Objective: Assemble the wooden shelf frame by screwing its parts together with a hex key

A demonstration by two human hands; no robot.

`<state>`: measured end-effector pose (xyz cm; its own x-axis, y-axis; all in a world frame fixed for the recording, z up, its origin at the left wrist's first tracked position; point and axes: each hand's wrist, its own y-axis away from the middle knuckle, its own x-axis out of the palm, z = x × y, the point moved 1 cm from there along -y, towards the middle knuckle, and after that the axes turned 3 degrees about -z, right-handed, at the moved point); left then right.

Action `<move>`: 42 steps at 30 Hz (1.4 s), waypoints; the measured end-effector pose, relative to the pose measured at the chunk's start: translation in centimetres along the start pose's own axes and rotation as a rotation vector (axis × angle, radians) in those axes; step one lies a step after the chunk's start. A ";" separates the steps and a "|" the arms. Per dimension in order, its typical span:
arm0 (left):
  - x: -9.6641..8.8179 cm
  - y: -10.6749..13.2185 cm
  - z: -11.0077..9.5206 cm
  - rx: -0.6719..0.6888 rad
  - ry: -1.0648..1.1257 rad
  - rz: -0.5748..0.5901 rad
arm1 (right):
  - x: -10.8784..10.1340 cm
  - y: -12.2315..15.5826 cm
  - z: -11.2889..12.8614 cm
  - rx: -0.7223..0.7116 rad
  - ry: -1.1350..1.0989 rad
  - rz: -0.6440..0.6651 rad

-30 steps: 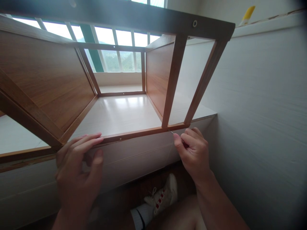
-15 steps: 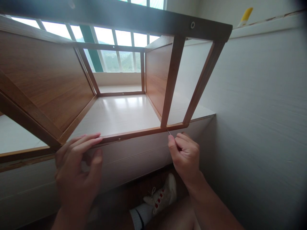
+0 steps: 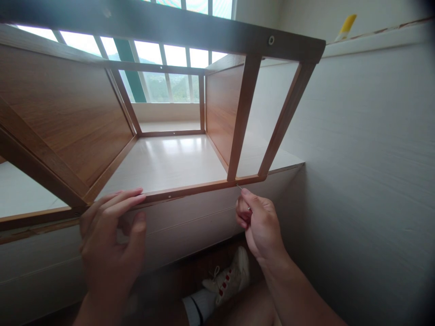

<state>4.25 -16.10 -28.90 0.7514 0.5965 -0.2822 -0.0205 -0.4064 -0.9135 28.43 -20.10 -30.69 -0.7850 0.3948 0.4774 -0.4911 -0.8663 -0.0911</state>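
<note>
A brown wooden frame (image 3: 200, 186) with slatted ends and solid side panels lies on a white surface in front of me. My left hand (image 3: 110, 235) rests at its near lower rail, with fingers stretched over the top edge and the thumb apart below. My right hand (image 3: 261, 222) is closed around a thin metal hex key (image 3: 239, 186), mostly hidden in the fingers. The key's tip meets the rail's front face just below the foot of an upright slat (image 3: 243, 122). A small bit of metal shows under my index finger.
A pale wall panel (image 3: 360, 117) rises on the right, with a yellow-tipped object (image 3: 348, 25) on its ledge. A barred window (image 3: 170, 90) is behind the frame. My shoe (image 3: 227, 278) is below, on the dark floor. The white board's edge (image 3: 288, 168) runs under the frame.
My right hand has turned about the hex key, its thumb and index finger now higher and its other fingers curled below. My left hand stays almost in place.
</note>
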 end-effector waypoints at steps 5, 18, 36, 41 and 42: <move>0.1 0.0 0.0 0.004 0.002 -0.009 | 1.0 0.9 0.5 0.242 -0.210 0.156; -0.2 0.1 0.1 0.030 0.012 0.018 | 0.4 1.1 1.3 0.513 -0.620 0.408; -0.1 0.1 0.3 0.036 0.012 0.013 | 0.3 0.4 2.0 0.481 -0.307 0.354; -0.3 0.2 0.4 0.037 0.022 0.035 | -0.6 -0.5 1.6 0.267 0.088 0.186; -0.3 0.2 0.4 0.039 0.026 0.037 | -0.9 -0.8 1.6 0.195 0.206 0.138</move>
<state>3.73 -16.06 -29.14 0.7666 0.5631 -0.3087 -0.0739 -0.4002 -0.9135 30.15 -20.27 -29.68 -0.9089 0.3061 0.2831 -0.3087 -0.9505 0.0365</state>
